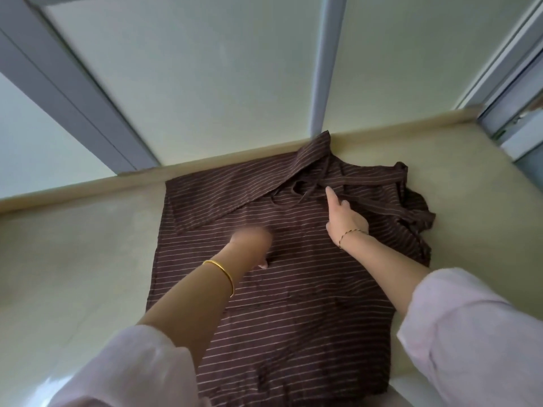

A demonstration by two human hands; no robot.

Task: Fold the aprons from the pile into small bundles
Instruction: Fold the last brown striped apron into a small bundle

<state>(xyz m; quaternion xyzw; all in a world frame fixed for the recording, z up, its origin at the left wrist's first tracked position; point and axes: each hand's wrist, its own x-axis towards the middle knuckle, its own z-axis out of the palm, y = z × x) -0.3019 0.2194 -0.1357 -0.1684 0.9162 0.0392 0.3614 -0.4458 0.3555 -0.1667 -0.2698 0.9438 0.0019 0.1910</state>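
The brown striped apron (293, 304) lies spread on a pale yellow surface (73, 245), with its long axis running from 6 to 12 o'clock. Its far left corner is already folded inward. The loose waist strap (367, 182) lies at about 1 o'clock from the apron's middle and runs toward 3 o'clock, where the cloth is bunched.

The right hand (345, 218) is the nearer one. Its index finger is straight and its tip touches the strap. The other fingers are curled, and I cannot tell if they grasp anything. The left hand (252, 245) is over the middle of the apron, too blurred to read its fingers.

I judge the next move is to gather the strap inward.
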